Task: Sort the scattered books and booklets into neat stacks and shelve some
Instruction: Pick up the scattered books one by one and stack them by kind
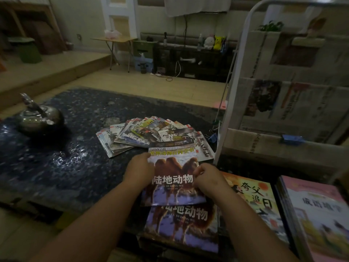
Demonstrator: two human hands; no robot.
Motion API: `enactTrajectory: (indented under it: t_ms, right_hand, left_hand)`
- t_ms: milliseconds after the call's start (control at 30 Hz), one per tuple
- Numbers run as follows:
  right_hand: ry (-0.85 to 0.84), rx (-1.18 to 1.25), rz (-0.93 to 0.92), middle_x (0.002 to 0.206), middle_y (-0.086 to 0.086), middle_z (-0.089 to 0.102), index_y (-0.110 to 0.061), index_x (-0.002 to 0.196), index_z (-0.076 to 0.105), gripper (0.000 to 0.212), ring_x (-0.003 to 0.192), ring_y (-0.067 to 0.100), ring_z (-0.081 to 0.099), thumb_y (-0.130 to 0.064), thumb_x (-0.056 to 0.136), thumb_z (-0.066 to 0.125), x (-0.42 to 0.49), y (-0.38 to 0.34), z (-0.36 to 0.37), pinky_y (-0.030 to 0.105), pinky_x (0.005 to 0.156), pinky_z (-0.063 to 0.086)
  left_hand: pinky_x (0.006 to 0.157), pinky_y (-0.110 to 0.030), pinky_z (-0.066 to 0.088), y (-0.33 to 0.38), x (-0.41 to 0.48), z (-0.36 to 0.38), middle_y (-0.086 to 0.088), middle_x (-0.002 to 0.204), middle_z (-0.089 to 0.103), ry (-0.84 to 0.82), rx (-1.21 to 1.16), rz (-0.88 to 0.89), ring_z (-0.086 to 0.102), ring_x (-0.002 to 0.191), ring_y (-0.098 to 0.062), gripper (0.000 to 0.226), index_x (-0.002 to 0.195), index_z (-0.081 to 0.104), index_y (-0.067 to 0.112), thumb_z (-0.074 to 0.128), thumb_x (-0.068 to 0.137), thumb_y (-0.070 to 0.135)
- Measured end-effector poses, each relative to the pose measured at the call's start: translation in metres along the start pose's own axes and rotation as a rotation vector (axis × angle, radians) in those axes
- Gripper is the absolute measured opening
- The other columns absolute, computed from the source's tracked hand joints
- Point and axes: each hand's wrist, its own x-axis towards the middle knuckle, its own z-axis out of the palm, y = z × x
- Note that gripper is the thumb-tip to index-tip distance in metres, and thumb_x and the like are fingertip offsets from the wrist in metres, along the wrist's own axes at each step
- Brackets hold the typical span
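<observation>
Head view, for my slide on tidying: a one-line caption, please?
Left hand and right hand grip a camel-cover booklet over a matching copy, fanned booklets behind on the dark table.

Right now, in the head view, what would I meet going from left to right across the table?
Kettle → left hand → held camel book → right hand → orange book → pink book. The fanned booklets and the second camel book overlap these, so I omit them.
</observation>
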Motion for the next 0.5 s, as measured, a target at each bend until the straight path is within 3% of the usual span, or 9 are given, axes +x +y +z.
enactTrajectory:
  t_ms: [100, 200, 233, 300, 333, 467, 500]
  right_hand:
    - [-0.150, -0.154, -0.009, 0.093, 0.005, 0.062, -0.015, 0.083, 0.059, 0.016, 0.082, 0.016, 0.059, -0.001, 0.084, 0.066, -0.005, -0.002, -0.008, 0.033, 0.071, 0.054]
    - [-0.272, -0.267, 0.042, 0.098, 0.003, 0.063, -0.018, 0.093, 0.059, 0.021, 0.083, 0.016, 0.060, -0.005, 0.084, 0.071, -0.009, -0.002, -0.012, 0.032, 0.072, 0.057]
    - [-0.261, -0.292, 0.052, 0.106, 0.002, 0.063, -0.019, 0.106, 0.056, 0.031, 0.091, 0.017, 0.061, -0.010, 0.082, 0.074, -0.008, -0.001, -0.012, 0.031, 0.073, 0.055]
    - [-0.193, -0.372, 0.061, 0.130, 0.006, 0.057, -0.016, 0.139, 0.037, 0.077, 0.114, 0.024, 0.057, -0.024, 0.076, 0.081, -0.003, 0.001, -0.010, 0.034, 0.086, 0.051]
    - [-0.171, -0.403, 0.048, 0.135, 0.007, 0.054, -0.016, 0.144, 0.031, 0.087, 0.118, 0.026, 0.055, -0.028, 0.074, 0.082, -0.002, 0.002, -0.009, 0.038, 0.092, 0.051]
    - [-0.125, -0.491, -0.101, 0.128, 0.003, 0.055, -0.021, 0.124, 0.048, 0.057, 0.109, 0.020, 0.055, -0.037, 0.078, 0.078, -0.002, 0.000, -0.003, 0.040, 0.092, 0.051]
    - [-0.103, -0.502, -0.146, 0.131, 0.002, 0.052, -0.023, 0.123, 0.050, 0.057, 0.113, 0.021, 0.052, -0.041, 0.077, 0.078, -0.001, 0.001, 0.000, 0.039, 0.095, 0.049]
  left_hand:
    - [0.087, -0.031, 0.050, -0.007, 0.007, 0.006, -0.010, 0.117, 0.068, -0.038, -0.288, -0.202, 0.063, 0.097, -0.023, 0.039, 0.126, 0.060, 0.012, 0.060, 0.087, 0.010]
    - [0.083, -0.038, 0.056, -0.008, 0.012, 0.007, -0.012, 0.113, 0.069, -0.039, -0.469, -0.301, 0.067, 0.094, -0.027, 0.054, 0.127, 0.059, 0.009, 0.066, 0.075, -0.002]
    - [0.078, -0.037, 0.057, -0.007, 0.012, 0.006, -0.013, 0.106, 0.071, -0.053, -0.495, -0.322, 0.068, 0.087, -0.028, 0.053, 0.123, 0.062, 0.008, 0.066, 0.072, -0.006]
    - [0.065, -0.031, 0.054, -0.004, 0.010, 0.004, -0.015, 0.090, 0.072, -0.102, -0.525, -0.348, 0.065, 0.070, -0.026, 0.047, 0.110, 0.070, 0.007, 0.064, 0.067, -0.010]
    - [0.061, -0.029, 0.050, -0.003, 0.010, 0.003, -0.017, 0.086, 0.071, -0.129, -0.530, -0.353, 0.063, 0.066, -0.026, 0.044, 0.106, 0.071, 0.007, 0.063, 0.066, -0.011]
    - [0.052, -0.026, 0.046, 0.003, 0.007, -0.002, -0.017, 0.074, 0.067, -0.237, -0.484, -0.330, 0.057, 0.057, -0.025, 0.027, 0.096, 0.071, 0.003, 0.063, 0.075, -0.013]
    - [0.051, -0.026, 0.045, 0.005, 0.005, -0.003, -0.015, 0.070, 0.065, -0.248, -0.461, -0.320, 0.055, 0.054, -0.025, 0.022, 0.092, 0.070, 0.003, 0.062, 0.078, -0.013]
